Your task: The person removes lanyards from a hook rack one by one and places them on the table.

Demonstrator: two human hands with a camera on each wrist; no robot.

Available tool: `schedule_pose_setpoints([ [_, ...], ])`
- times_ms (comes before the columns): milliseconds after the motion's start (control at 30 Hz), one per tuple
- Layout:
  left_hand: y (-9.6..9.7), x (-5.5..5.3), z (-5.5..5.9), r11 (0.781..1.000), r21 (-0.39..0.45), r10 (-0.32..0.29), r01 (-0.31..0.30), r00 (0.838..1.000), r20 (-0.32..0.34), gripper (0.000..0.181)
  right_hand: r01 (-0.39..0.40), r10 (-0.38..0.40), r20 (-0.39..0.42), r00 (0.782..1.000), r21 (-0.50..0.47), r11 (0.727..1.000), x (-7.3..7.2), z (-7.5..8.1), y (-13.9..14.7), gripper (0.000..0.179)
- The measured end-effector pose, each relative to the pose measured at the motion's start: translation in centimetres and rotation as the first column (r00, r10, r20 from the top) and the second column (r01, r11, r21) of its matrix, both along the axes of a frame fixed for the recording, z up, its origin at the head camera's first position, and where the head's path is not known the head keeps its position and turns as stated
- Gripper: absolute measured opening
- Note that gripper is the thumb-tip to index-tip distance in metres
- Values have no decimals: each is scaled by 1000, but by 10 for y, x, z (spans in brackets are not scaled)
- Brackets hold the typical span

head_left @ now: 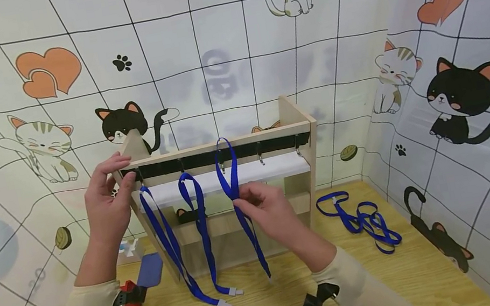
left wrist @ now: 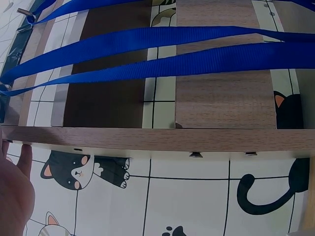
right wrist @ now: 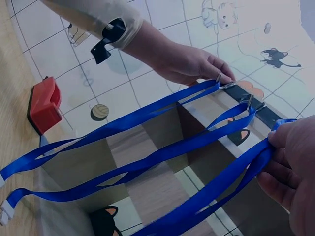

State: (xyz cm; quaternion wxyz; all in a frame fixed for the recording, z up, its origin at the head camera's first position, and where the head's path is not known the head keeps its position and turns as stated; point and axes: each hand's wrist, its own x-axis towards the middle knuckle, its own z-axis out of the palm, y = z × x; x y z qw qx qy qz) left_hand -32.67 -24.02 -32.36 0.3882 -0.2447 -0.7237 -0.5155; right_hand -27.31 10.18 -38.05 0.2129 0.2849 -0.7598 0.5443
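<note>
At the far left of the table a red block and a blue card are seen, apart from the work. The left end of the rack is steadied by the left hand, thumb and fingers curled round its side post. Should that hold be loosened, the rack could be tipped forward by any pull on the straps. Two lanyards are already hung on the first two hooks, their clips resting on the table. The third lanyard is pinched just below its loop by the right hand; the loop is raised about the third hook, and whether it is seated cannot be told. If released too early, it could slip off. Well to the right, more lanyards lie tangled, and several could be dragged up together.
</note>
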Motion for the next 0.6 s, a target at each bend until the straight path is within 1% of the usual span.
schedule_pose_setpoints([
  [200,-1,-2,-2,1000,7,-9,9,1000,7,28,-9,10,-62,998,16,1000,5,10,6,6],
  [367,-1,-1,-1,1000,12,-12,12,1000,4,27,-17,22,-129,991,45,999,10,20,12,6],
  [600,-1,-1,-1,1000,12,-12,12,1000,6,27,41,-27,-246,969,49,998,19,31,21,2],
])
